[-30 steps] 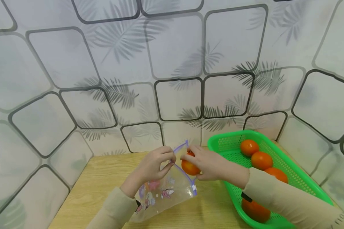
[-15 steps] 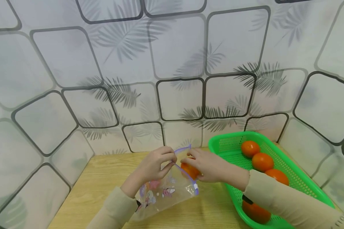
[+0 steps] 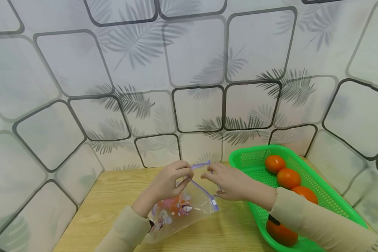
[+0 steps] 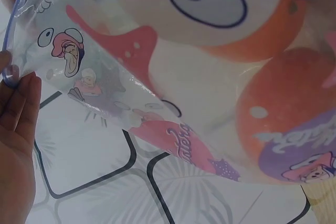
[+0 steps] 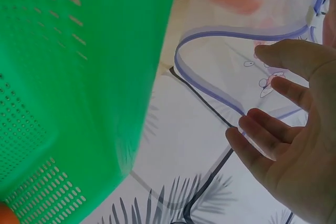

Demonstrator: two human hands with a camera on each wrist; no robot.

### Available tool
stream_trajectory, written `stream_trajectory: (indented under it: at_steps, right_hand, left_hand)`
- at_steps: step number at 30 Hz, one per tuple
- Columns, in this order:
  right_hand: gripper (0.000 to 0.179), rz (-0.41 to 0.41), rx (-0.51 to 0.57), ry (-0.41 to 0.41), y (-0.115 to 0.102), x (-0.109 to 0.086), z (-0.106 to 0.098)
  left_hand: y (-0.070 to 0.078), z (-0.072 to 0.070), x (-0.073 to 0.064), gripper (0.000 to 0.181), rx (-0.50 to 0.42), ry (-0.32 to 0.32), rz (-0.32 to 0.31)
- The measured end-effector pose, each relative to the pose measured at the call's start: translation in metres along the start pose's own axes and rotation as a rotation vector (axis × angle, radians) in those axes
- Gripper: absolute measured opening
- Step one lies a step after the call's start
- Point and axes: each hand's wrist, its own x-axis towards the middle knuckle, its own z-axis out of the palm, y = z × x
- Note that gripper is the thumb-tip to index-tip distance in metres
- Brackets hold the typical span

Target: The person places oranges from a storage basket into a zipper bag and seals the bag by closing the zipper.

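Note:
A clear zip bag with cartoon prints and a purple zip strip lies slanted, its mouth gaping to the right. My left hand pinches one side of the mouth between thumb and fingers. Inside, in the left wrist view, show two round orange fruits, one upper and one lower, partly covered by the prints. At the opposite side of the mouth is my right hand, empty, its fingers loosely spread. In the right wrist view its fingertips overlap the zip strip.
To the right stands a green perforated basket with several round orange fruits in it; my right forearm reaches across it. Under everything is a wooden tabletop, and patterned walls enclose the back and sides.
The right hand has moved the orange fruit into the bag's mouth and let it go; the fruit now sits deeper, down to the left. The left hand keeps its hold on the edge.

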Motion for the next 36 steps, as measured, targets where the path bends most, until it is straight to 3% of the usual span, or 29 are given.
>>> stream_trajectory:
  at_steps: [8, 14, 23, 36]
  right_hand:
    - [0.065, -0.01, -0.031, 0.035, 0.005, -0.006, -0.001]
    - [0.067, 0.002, -0.034, 0.033, 0.01, -0.01, 0.002]
    - [0.07, 0.09, -0.048, -0.043, 0.018, -0.017, 0.0]
    - [0.069, 0.17, -0.049, -0.061, 0.038, -0.029, 0.006]
  left_hand:
    - [-0.002, 0.0, -0.001, 0.018, 0.015, -0.004, 0.01]
    - [0.0, -0.001, -0.001, 0.016, 0.0, -0.025, -0.019]
    - [-0.001, -0.001, -0.001, 0.017, -0.006, -0.03, -0.031]
    - [-0.004, 0.001, -0.001, 0.018, 0.0, -0.006, -0.003]
